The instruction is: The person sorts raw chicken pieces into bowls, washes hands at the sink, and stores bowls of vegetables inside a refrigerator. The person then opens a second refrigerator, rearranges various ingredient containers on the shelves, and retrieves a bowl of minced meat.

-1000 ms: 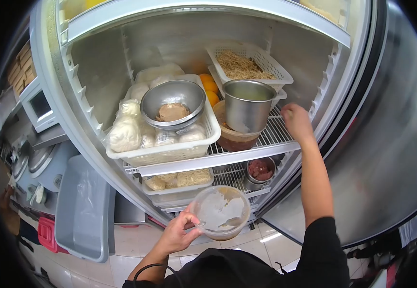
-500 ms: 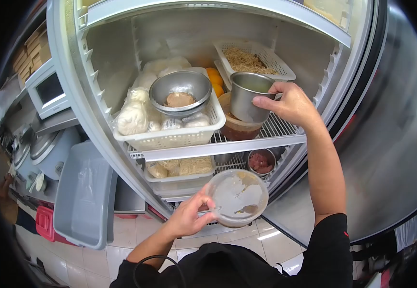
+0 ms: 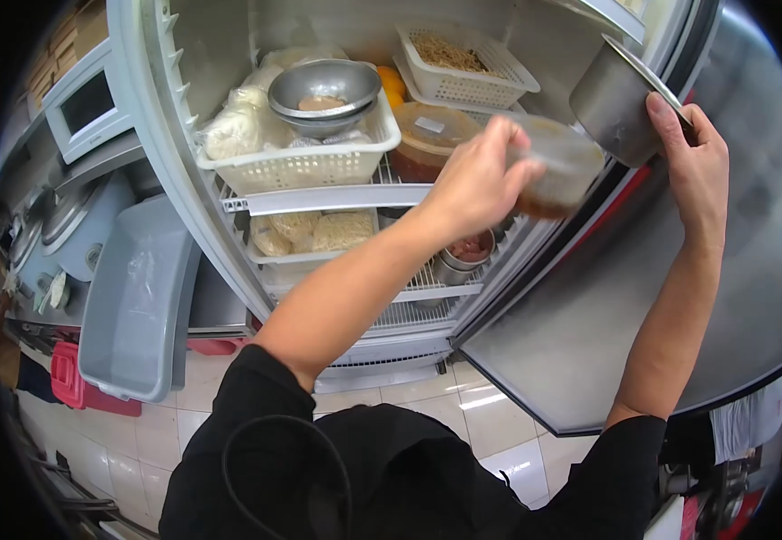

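Note metal pot [image 3: 619,108] lifted off lidded tub [image 3: 429,137], tilted, gripped by right hand [image 3: 697,157]; note plastic container [image 3: 564,169] raised between pot and tub, held by left hand [image 3: 485,169].

Counted one steel pot [image 3: 620,103], two round plastic tubs [image 3: 566,166], two stacked metal bowls [image 3: 293,92], one open refrigerator door [image 3: 661,315]. Tallied at least two white perforated baskets [image 3: 319,169]. Could not confirm number of orange-coloured round items [image 3: 393,87], partly hidden.

Comm. kitchen, lg. fridge [image 3: 319,200], food bskts [image 3: 305,173]
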A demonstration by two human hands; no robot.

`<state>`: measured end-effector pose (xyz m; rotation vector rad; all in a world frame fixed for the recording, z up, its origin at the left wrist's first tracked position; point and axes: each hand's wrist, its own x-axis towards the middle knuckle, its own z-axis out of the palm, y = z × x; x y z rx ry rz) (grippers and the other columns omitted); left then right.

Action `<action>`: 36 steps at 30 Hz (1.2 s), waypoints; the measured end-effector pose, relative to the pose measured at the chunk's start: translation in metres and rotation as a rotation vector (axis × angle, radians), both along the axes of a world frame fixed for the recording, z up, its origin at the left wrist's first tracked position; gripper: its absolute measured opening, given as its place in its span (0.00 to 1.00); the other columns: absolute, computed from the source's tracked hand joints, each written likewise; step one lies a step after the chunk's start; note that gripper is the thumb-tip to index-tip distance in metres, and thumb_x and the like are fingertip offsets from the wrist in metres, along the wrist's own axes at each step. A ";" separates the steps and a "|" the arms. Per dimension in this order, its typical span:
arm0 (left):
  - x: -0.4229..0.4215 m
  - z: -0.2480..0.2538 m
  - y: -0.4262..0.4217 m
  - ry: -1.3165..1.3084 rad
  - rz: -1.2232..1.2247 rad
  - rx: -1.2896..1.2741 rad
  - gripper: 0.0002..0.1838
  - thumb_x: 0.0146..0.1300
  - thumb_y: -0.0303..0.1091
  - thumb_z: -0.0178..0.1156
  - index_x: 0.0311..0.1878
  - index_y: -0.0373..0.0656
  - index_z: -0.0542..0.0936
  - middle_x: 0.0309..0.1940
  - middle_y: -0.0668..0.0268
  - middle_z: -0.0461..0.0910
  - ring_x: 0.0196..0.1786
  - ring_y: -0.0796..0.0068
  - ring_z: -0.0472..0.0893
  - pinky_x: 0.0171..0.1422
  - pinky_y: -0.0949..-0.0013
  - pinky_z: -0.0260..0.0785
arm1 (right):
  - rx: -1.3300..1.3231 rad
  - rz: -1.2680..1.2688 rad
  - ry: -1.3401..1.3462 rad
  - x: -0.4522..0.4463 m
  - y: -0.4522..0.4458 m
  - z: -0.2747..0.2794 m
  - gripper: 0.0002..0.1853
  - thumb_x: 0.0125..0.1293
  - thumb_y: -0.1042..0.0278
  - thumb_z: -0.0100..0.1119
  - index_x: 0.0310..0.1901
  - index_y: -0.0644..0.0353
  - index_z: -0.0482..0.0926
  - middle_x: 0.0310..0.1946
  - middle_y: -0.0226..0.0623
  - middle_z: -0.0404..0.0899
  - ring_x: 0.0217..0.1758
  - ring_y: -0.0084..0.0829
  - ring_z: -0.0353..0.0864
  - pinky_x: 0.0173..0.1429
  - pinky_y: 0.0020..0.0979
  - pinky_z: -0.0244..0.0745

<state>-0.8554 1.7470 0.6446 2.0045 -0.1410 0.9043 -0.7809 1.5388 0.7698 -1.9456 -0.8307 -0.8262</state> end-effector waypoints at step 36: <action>-0.012 -0.097 0.024 0.007 0.015 0.258 0.18 0.64 0.36 0.65 0.53 0.38 0.79 0.44 0.54 0.83 0.45 0.59 0.85 0.50 0.63 0.77 | -0.093 -0.141 0.092 0.056 0.089 -0.084 0.50 0.53 0.42 0.71 0.70 0.65 0.61 0.63 0.66 0.66 0.68 0.55 0.68 0.71 0.42 0.64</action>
